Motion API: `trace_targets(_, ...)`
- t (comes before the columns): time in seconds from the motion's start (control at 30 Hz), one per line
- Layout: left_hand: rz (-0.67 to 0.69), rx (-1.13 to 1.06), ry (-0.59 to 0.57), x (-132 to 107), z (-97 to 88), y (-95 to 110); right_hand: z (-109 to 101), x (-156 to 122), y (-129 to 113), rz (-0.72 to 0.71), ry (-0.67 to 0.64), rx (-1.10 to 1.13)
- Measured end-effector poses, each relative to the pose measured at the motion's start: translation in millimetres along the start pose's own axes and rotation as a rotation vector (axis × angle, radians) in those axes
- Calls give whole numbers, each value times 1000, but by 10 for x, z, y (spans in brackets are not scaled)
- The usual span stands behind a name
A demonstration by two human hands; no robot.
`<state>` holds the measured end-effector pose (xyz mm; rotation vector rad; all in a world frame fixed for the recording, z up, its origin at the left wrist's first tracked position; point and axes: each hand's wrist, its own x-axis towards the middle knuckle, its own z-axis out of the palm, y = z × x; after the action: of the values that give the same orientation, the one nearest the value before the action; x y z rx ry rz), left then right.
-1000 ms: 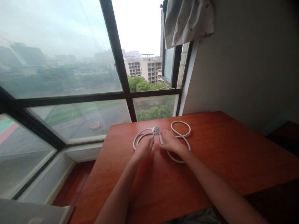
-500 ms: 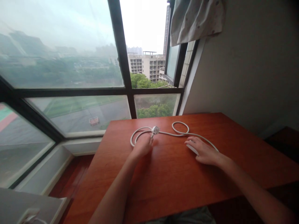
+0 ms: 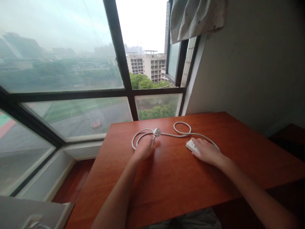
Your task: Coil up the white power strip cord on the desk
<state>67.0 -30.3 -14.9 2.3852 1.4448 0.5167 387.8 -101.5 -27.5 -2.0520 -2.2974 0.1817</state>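
Note:
A white extension cord (image 3: pixel 182 134) lies across the far part of a red-brown wooden table (image 3: pixel 181 187), with one loop at the left and a smaller loop at the back. Its plug (image 3: pixel 156 131) sits just beyond my left hand (image 3: pixel 143 149), whose fingers are curled down on the cable beside the plug. My right hand (image 3: pixel 206 152) lies over the white socket block (image 3: pixel 191 145) at the cord's other end, fingers closed around it. Most of the block is hidden under that hand.
A large dark-framed window (image 3: pixel 119 63) stands right behind the table's far and left edges. A grey wall (image 3: pixel 250 63) runs along the right, with a cloth (image 3: pixel 197 17) hanging at the top. A white object (image 3: pixel 35 219) shows at the lower left.
My right hand has pulled the socket block from beside the plug out to the right, drawing the cord straighter. My left hand has stayed on the cable by the plug.

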Motion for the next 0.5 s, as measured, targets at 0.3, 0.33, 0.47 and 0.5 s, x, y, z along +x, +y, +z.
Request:
trace_targets(0.3,-20,-71,-5,4,-59,23,-227,-148,-169,76,-187,583)
trace_targets(0.33,-12,-77,1,6,-65,16,-265,-148,-227,96,-255,778)
trace_targets(0.47,-9,-95,-25,17,-90,-5,-400,-86,-471,164,-409,1493)
trace_targets(0.5,-19,-102,-35,20,-94,-8,-428,-51,-523,177,-406,1607)
